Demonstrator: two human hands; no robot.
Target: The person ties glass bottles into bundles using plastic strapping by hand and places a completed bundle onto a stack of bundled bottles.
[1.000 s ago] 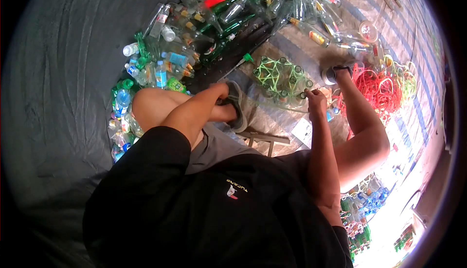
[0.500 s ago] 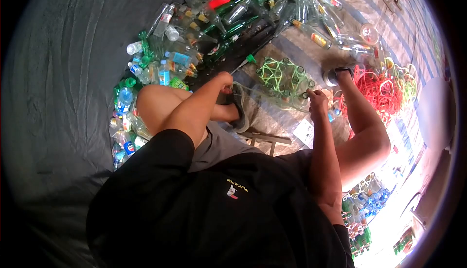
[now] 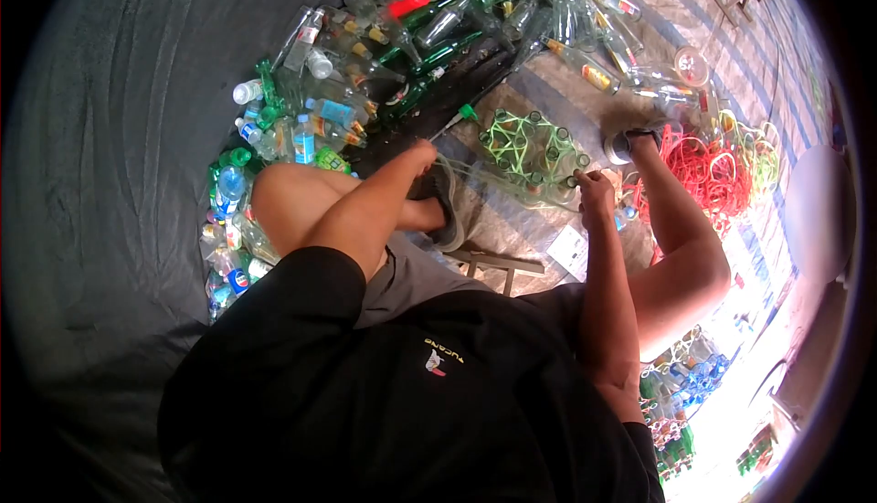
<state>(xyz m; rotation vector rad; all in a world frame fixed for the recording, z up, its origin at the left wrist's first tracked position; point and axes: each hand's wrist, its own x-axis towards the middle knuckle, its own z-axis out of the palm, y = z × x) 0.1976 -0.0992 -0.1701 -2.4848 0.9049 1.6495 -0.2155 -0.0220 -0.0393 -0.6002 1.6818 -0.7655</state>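
Observation:
A group of clear glass bottles [image 3: 539, 151] stands upright, with light green strapping [image 3: 513, 137] woven around the necks. From this group a thin pale strand [image 3: 475, 170] runs left to my left hand [image 3: 421, 158], which is closed on it above a shoe. My right hand [image 3: 596, 192] is pinched at the bottle neck nearest to it, on the group's right edge; whether it also grips a strand is too small to tell. A tool with a green end [image 3: 467, 112] lies left of the bottles.
Loose glass bottles [image 3: 448, 19] are heaped at the top, plastic bottles [image 3: 304, 137] at the left. Red strapping [image 3: 708, 174] lies tangled beyond my right leg. A small wooden frame [image 3: 498, 262] and a paper sheet [image 3: 568, 247] are near my legs. More strapped bottles [image 3: 681, 393] stand lower right.
My left hand has moved slightly up and left, and the strand between it and the bottles shows more clearly. My right hand has stayed at the group's right edge.

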